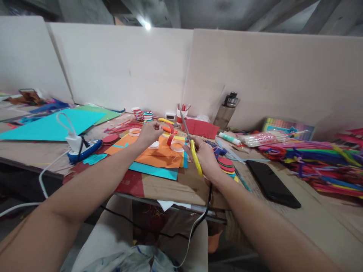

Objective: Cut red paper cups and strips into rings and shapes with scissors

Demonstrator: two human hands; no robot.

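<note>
My left hand (151, 134) is closed in a pinch above the orange paper sheets. A curled red paper strip (171, 138) arcs away from its fingertips, and the exact point of contact is small and hard to see. My right hand (202, 153) grips yellow-handled scissors (195, 156), their blades pointing up and away to the left. Between the hands, a pale ring of tape or paper (177, 146) lies on the orange paper (150, 158). A white disc (154, 144) rests close under my left hand. Light blue paper (155, 170) sticks out beneath the orange sheets.
Stacked coloured discs (226, 164), a black phone (272, 183) and colourful pipe cleaners (326, 166) lie to the right. A bottle (226, 113) and a glue stick (229, 138) are behind. At left are a blue power strip (85, 150) with a white charger and a large turquoise sheet (53, 124).
</note>
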